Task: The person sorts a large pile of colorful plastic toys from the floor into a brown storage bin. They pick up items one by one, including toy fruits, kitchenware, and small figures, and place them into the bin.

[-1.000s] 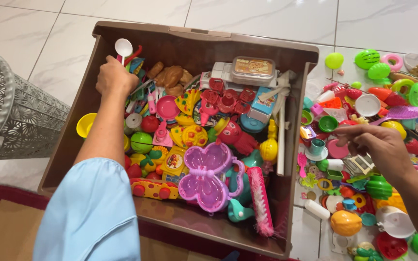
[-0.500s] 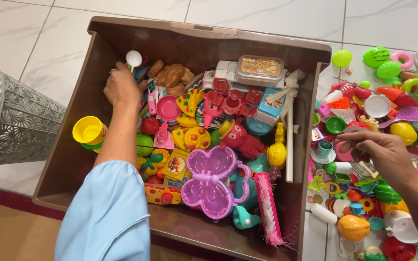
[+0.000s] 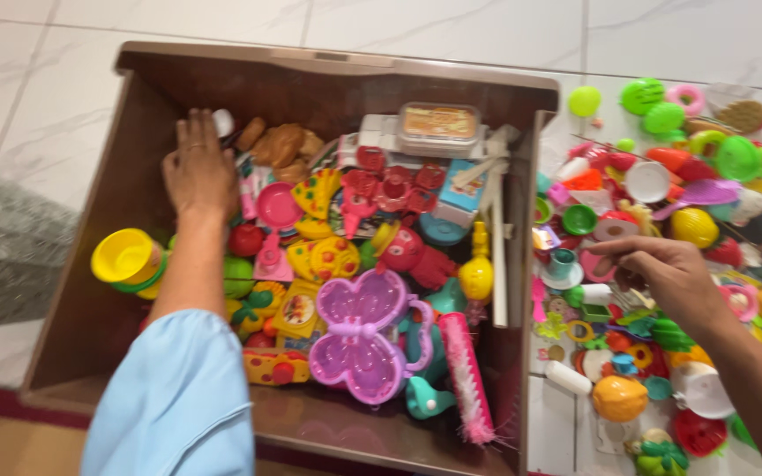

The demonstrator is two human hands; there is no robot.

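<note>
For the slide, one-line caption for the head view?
Left hand pressed on toys inside brown plastic bin; right hand pinching among small plastic toys scattered on white tiled floor.

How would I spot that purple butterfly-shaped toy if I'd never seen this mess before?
Look in the brown plastic bin, toward its near middle. The purple butterfly case lies there, left of a pink bristle brush. It is the only see-through, wing-shaped piece.

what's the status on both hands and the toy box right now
Left hand palm down in brown box, over white spoon. Right hand hovering over loose toys on floor, fingers curled. Box packed full, purple butterfly case on top.
</note>
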